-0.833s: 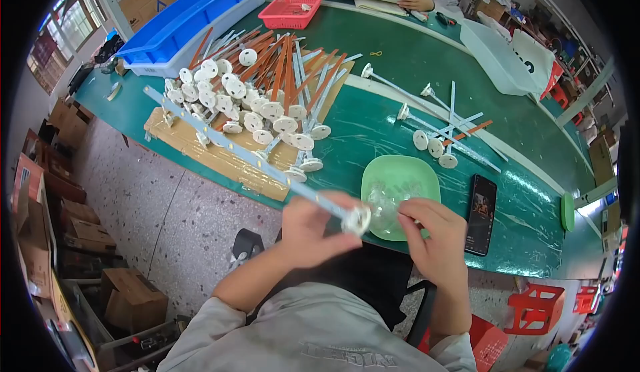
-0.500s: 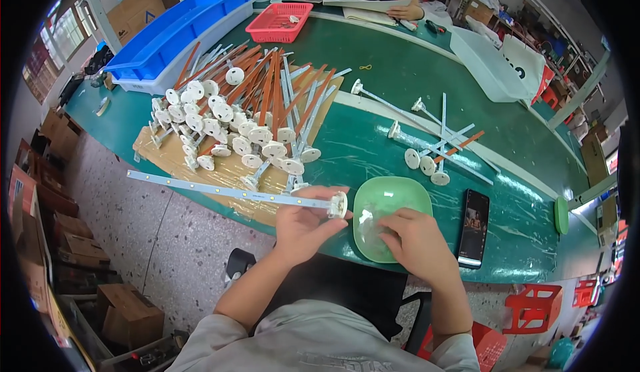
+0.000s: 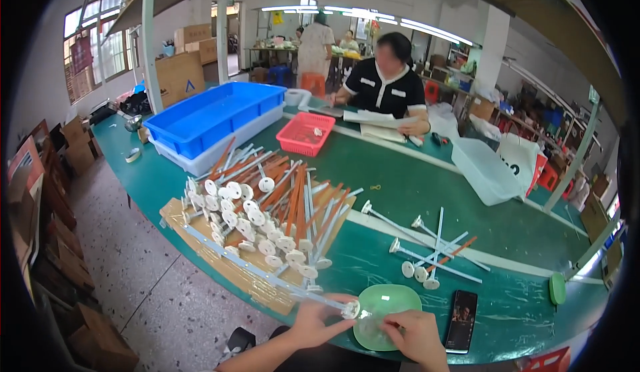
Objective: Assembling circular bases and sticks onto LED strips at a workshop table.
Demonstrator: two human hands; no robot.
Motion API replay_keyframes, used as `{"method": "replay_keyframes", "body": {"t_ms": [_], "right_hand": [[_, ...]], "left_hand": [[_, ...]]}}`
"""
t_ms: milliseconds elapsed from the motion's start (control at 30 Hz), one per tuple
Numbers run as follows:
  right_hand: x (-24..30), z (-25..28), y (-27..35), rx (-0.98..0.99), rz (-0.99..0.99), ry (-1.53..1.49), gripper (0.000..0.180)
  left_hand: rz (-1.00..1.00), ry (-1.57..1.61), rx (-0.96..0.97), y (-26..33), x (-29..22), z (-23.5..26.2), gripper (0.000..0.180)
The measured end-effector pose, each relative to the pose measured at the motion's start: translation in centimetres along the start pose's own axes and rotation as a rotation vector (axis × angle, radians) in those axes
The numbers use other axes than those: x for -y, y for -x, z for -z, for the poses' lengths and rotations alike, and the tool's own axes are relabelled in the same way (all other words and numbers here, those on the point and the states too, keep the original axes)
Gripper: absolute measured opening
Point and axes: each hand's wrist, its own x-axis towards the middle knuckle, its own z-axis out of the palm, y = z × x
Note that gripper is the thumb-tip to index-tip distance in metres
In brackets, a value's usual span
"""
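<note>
Left of and beyond the green bowl (image 3: pixel 400 301), we have a pile of disc-ended strips (image 3: pixel 251 217). Our left hand (image 3: pixel 315 323), just left of the bowl, grasps a pale strip (image 3: pixel 263 277), its white round end (image 3: pixel 351 309) by the bowl's rim. Our right hand (image 3: pixel 419 334) curls its fingers over the bowl; we cannot tell whether they pinch anything. Right of the bowl lies a phone (image 3: pixel 462 322).

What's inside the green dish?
Small clear pieces show in the green dish, too blurred to identify. The right hand covers its lower right part; whatever lies beneath it can't be seen.
</note>
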Motion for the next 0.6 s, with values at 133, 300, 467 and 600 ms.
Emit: {"method": "replay_keyframes", "body": {"t_ms": [133, 300, 467, 600], "right_hand": [[2.1, 1.2, 0.4, 0.001, -0.158, -0.037, 0.012], [2.2, 0.9, 1.3, -0.072, -0.146, -0.03, 0.014], [2.4, -0.3, 1.1, -0.218, -0.011, -0.006, 0.014], [3.4, 0.1, 0.2, -0.174, -0.013, 0.03, 0.015]], "left_hand": [[-0.007, -0.026, 0.048, -0.1, -0.2, -0.2, 0.043], [-0.041, -0.139, 0.041, -0.3, -0.4, -0.9, 0.039], [-0.103, -0.246, -0.031, -0.3, -0.6, -0.3, 0.039], [-0.22, -0.516, -0.113, -0.1, 1.4, -0.1, 0.043]]}}
